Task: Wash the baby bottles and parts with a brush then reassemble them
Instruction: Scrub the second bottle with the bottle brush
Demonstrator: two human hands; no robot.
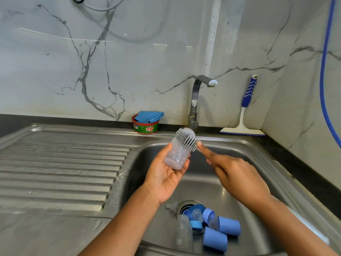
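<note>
My left hand (166,174) grips a clear baby bottle (178,154) over the sink, its mouth tilted up and away. Soapy water sits in the bottle's low end. A grey bristled brush (186,139) lies across the bottle's mouth. My right hand (238,174) holds the brush's handle, index finger stretched along it; the handle itself is hidden. In the sink bottom near the drain lie several blue caps (215,239), a blue ring (196,224), a clear teat (171,206) and another clear bottle (183,231).
The steel sink (258,148) has a ribbed draining board (60,172) on its left. The tap (197,100) stands behind, with no water running. A dish-soap tub (145,127) with a blue cloth on it and a squeegee (243,117) rest on the back ledge.
</note>
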